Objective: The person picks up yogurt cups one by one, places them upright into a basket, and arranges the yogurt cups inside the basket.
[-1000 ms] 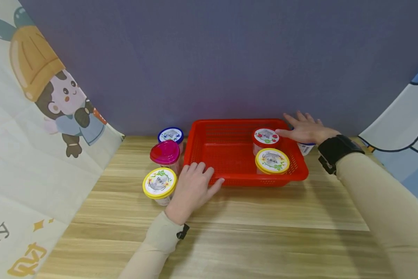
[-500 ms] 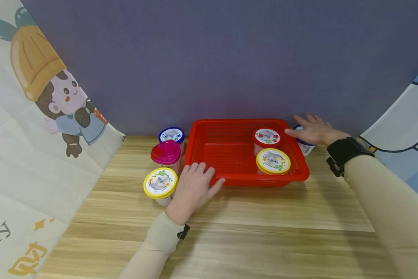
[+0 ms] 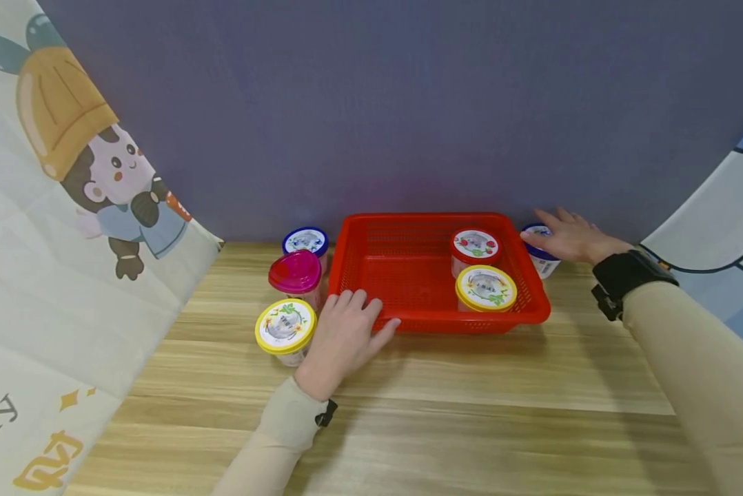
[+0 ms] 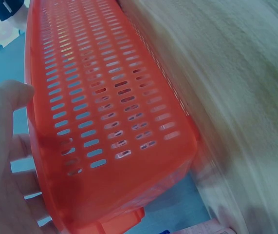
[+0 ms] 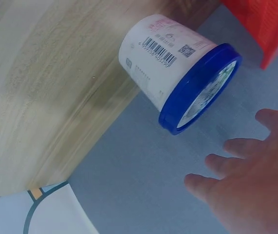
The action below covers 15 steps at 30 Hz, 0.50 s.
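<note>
My left hand (image 3: 340, 337) rests on the front left corner of the red plastic basket (image 3: 409, 322), its fingers reaching over the rim. In the left wrist view, the thumb (image 4: 19, 92) touches the basket's rim beside the slotted wall. Past the basket's right end, my right hand (image 3: 570, 238) is spread over a blue-lidded tub (image 3: 544, 265). The right wrist view shows a gap between these fingers and that tub (image 5: 170, 68), which stands upright on the table. Inside the basket are a red-lidded tub (image 3: 475, 246) and a yellow-lidded tub (image 3: 486, 287).
Left of the basket stand another blue-lidded tub (image 3: 305, 241), a tub with a pink lid (image 3: 295, 271) and another yellow-lidded tub (image 3: 285, 327). Behind the wooden table (image 3: 446, 413) rises a grey-blue panel (image 3: 409, 103). Printed cloth (image 3: 49, 289) hangs at the left side.
My right hand has moved right, away from the basket's rim and the red-lidded tub, uncovering more of the blue-lidded tub. The left hand and the basket have stayed put.
</note>
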Each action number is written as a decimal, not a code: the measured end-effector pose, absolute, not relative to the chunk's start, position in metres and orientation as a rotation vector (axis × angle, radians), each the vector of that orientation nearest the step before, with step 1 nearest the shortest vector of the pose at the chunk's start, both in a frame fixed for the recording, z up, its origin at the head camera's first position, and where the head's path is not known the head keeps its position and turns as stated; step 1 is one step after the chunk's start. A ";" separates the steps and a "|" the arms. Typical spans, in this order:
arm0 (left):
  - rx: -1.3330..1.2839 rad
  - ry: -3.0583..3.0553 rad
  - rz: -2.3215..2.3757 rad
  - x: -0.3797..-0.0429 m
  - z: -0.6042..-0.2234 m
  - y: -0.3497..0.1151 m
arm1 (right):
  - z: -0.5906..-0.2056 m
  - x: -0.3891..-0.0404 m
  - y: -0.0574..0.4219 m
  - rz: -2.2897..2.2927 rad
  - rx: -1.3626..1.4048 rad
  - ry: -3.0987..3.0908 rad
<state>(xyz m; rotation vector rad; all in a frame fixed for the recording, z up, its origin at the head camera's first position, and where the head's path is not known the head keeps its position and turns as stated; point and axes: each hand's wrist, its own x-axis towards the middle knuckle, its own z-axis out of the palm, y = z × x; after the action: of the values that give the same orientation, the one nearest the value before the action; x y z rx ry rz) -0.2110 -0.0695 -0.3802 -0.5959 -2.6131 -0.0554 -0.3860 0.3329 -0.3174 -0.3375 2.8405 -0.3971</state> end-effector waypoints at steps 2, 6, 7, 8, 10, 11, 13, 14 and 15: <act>-0.597 -2.611 -0.057 -0.211 -0.380 -0.069 | -0.318 -0.386 0.336 -0.407 -0.342 2.839; -0.597 -2.609 -0.055 -0.212 -0.380 -0.069 | -0.319 -0.386 0.341 -0.417 -0.333 2.837; -0.596 -2.609 -0.055 -0.212 -0.380 -0.069 | -0.320 -0.387 0.342 -0.420 -0.332 2.838; -0.595 -2.609 -0.052 -0.212 -0.380 -0.070 | -0.320 -0.387 0.343 -0.424 -0.327 2.838; -0.594 -2.609 -0.051 -0.212 -0.380 -0.070 | -0.322 -0.388 0.345 -0.418 -0.324 2.842; -0.593 -2.610 -0.050 -0.212 -0.380 -0.070 | -0.323 -0.389 0.346 -0.413 -0.324 2.845; -0.592 -2.610 -0.051 -0.212 -0.381 -0.070 | -0.325 -0.389 0.348 -0.410 -0.325 2.848; -0.592 -2.611 -0.052 -0.212 -0.381 -0.070 | -0.326 -0.390 0.348 -0.415 -0.325 2.845; -0.591 -2.612 -0.054 -0.212 -0.381 -0.069 | -0.327 -0.390 0.349 -0.420 -0.325 2.841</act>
<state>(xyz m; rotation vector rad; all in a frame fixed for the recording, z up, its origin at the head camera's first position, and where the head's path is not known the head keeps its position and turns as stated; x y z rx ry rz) -0.2120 -0.0695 -0.3809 -0.5912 -2.6123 -0.0539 -0.3903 0.3486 -0.3267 -0.3254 2.8412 -0.4196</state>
